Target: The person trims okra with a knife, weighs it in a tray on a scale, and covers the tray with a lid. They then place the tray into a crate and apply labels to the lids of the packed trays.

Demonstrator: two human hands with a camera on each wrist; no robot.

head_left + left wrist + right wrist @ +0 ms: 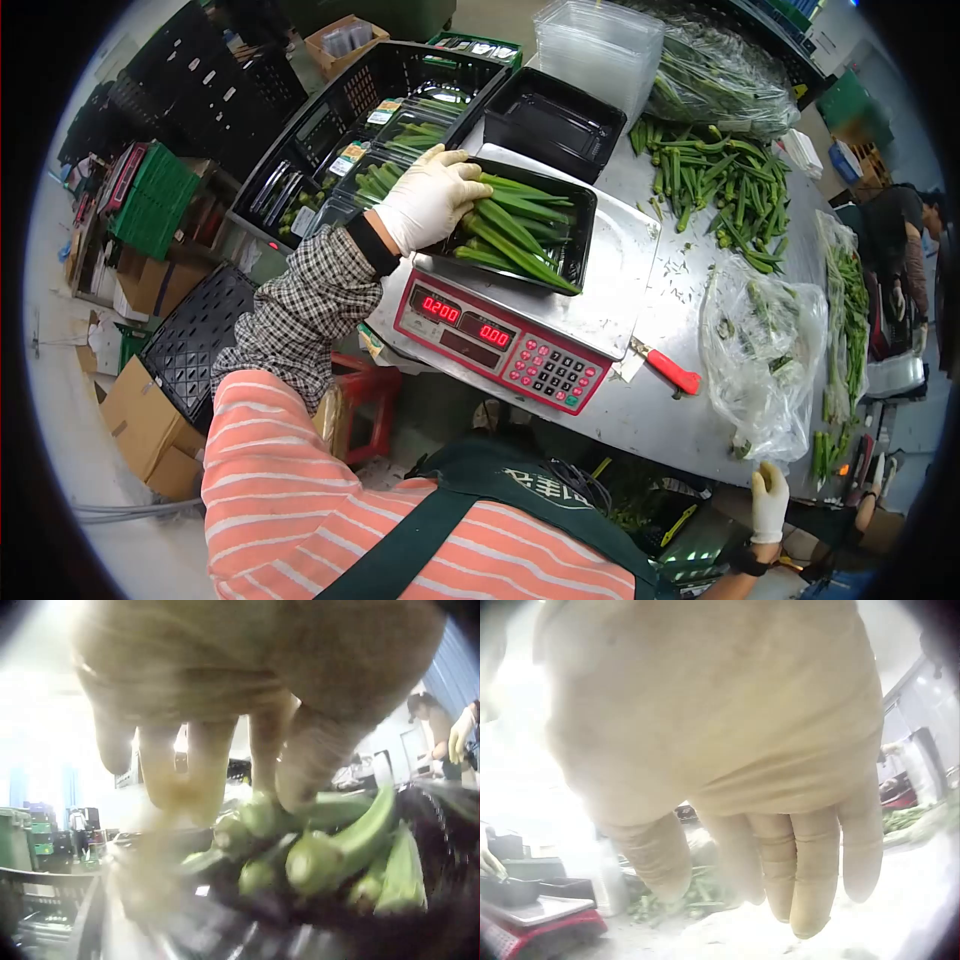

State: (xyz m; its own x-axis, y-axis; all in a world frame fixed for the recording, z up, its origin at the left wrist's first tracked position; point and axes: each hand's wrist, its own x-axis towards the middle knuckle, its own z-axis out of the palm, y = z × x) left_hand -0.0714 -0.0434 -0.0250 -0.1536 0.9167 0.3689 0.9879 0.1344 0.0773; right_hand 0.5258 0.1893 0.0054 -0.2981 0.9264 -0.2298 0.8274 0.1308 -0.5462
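While the left hand point(428, 203) touches okra point(512, 228), fingers spread, right hand point(769, 506) low, loosely open

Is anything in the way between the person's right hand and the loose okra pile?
Yes, a clear plastic bag lies on the table between the right hand and the okra pile. The red-handled knife is off to the left of that path.

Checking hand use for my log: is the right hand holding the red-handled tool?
No, the red-handled tool lies beside the scale, apart from the right hand.
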